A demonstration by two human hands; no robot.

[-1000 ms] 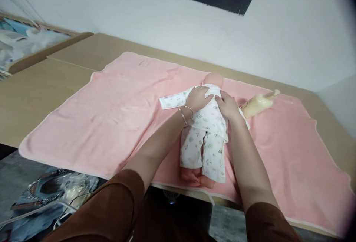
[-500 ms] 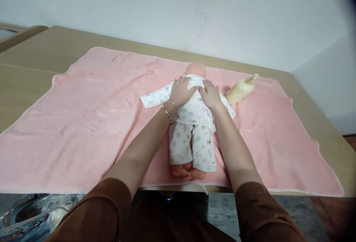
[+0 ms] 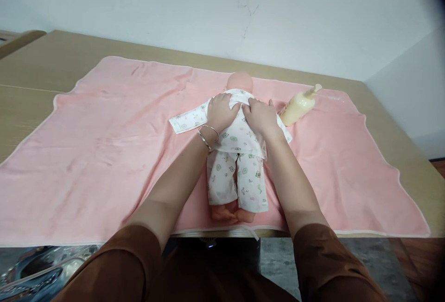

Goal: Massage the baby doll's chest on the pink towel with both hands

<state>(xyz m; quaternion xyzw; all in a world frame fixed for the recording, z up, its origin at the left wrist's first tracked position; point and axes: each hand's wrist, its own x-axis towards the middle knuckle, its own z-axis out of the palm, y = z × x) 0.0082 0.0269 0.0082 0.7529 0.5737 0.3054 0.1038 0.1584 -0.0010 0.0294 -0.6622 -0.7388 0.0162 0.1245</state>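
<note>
A baby doll [image 3: 238, 141] in a white printed top and trousers lies on a pink blanket [image 3: 114, 154], its bald head pointing away from me and its bare feet at the near edge. No face shows on the head. My left hand [image 3: 222, 111], with bangles at the wrist, rests on the left of the doll's upper body, fingers toward the shoulder. Opposite it, my right hand [image 3: 260, 116] lies on the right side, its fingers slightly bent. The two thumbs almost meet in the middle. Both hands are open on the cloth of the top.
A pale yellow pump bottle [image 3: 298, 107] lies tilted on the blanket, right of the doll. Wooden tabletop [image 3: 31, 70] shows around the blanket, with a white wall [image 3: 156, 10] behind. Below the near edge at left is a clear plastic bag [image 3: 52, 265].
The view has shifted slightly. My hands stay on the doll's upper body, and the right fingers look a little more bent and drawn in than before.
</note>
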